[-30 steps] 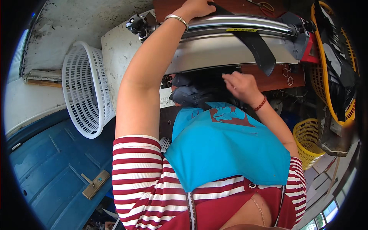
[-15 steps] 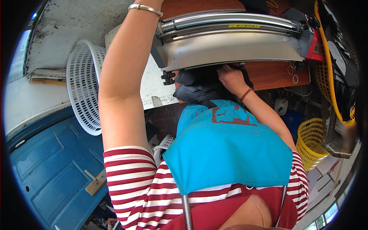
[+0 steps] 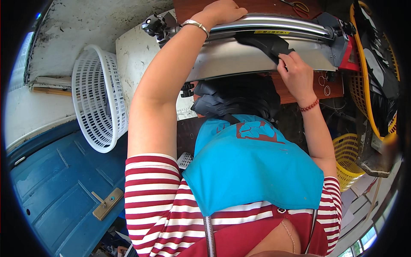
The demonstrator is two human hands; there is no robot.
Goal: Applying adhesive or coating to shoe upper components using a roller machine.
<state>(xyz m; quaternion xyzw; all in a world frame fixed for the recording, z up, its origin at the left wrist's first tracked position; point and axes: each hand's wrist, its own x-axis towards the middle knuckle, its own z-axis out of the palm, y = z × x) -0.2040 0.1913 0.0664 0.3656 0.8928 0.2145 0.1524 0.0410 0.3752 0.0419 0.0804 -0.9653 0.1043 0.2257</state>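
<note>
Basket of white lattice point(image 3: 112, 96) stands tilted beside the pale work surface point(image 3: 132, 55) at left. The left hand point(image 3: 223, 12) lies at the left part of the machine's roller point(image 3: 295, 25), fingers curled; whether it holds anything cannot be told. A black stack point(image 3: 235, 96) lies below the front edge of the metal plate point(image 3: 220, 55). The black strip point(image 3: 265, 43) slants across the plate, right of and nearer the wearer than the left hand. The right hand point(image 3: 296, 75) pinches its near end between thumb and fingers, at the plate's front edge, toward the right corner.
</note>
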